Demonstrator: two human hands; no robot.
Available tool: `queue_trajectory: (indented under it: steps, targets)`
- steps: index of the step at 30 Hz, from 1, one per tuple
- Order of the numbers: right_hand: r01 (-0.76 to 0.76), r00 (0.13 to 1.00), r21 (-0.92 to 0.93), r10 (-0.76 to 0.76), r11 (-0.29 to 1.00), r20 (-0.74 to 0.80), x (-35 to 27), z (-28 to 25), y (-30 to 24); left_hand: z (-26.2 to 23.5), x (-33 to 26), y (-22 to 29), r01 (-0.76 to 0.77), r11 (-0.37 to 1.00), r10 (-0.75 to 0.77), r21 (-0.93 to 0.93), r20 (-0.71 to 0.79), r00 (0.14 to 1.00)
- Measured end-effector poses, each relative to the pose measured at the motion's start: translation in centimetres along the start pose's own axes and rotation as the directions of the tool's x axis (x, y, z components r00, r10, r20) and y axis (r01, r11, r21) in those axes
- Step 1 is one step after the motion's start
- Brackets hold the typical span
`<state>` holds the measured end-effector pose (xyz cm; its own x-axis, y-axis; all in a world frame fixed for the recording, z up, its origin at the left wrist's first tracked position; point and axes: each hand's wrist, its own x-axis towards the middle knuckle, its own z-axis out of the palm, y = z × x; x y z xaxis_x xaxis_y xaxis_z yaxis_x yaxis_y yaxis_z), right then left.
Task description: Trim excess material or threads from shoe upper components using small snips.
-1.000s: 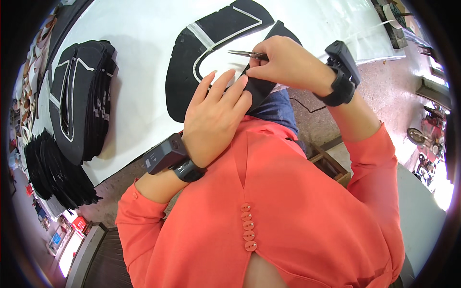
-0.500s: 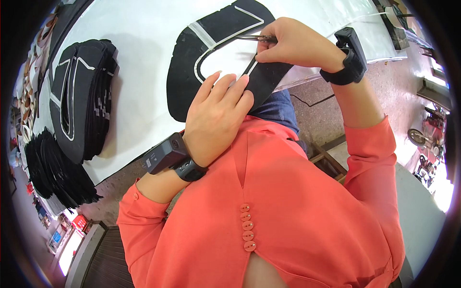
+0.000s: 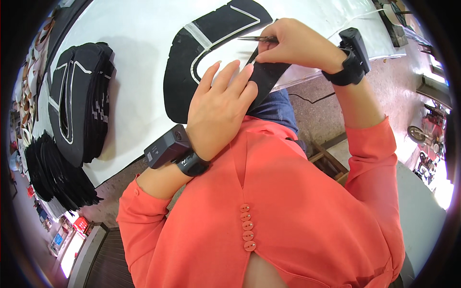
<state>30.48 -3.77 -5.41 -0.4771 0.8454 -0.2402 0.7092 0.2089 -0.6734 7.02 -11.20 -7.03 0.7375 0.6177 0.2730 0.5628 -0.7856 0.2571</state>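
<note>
Right hand (image 3: pixel 297 45) fingers clamped on thin tool (image 3: pixel 257 39) | left hand (image 3: pixel 218 110) flat, fingers apart, on black cut piece (image 3: pixel 192 67)

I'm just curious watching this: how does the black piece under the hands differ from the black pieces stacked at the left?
The black piece under the hands lies single and flat on the white table; the stacked pieces are piled many deep. The left hand presses on the single one while the right hand holds a thin tool to it; the stack lies untouched. Both are black with pale line markings.
</note>
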Motion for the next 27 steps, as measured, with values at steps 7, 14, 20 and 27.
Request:
queue_trajectory:
  steps: [7,14,20,27]
  targets:
    - [-0.052,0.997,0.034,0.054,0.998,-0.061,-0.1,-1.2,-0.6,0.1,-0.4,0.0,-0.002,1.0,0.001,0.006,0.025,1.0]
    - [-0.116,0.992,0.094,0.121,0.989,-0.039,0.2,-1.2,-0.2,-0.1,0.2,0.0,-0.006,1.0,0.006,-0.003,0.025,1.0]
    - [-0.102,0.994,0.058,0.104,0.993,-0.042,0.5,-1.1,0.3,0.0,1.4,-0.1,-0.02,1.0,0.019,-0.013,-0.017,1.0]
    - [-0.271,0.963,0.098,0.269,0.958,0.028,0.0,-2.5,-1.2,1.0,3.2,-0.6,-0.034,0.999,0.032,-0.024,-0.069,0.997]
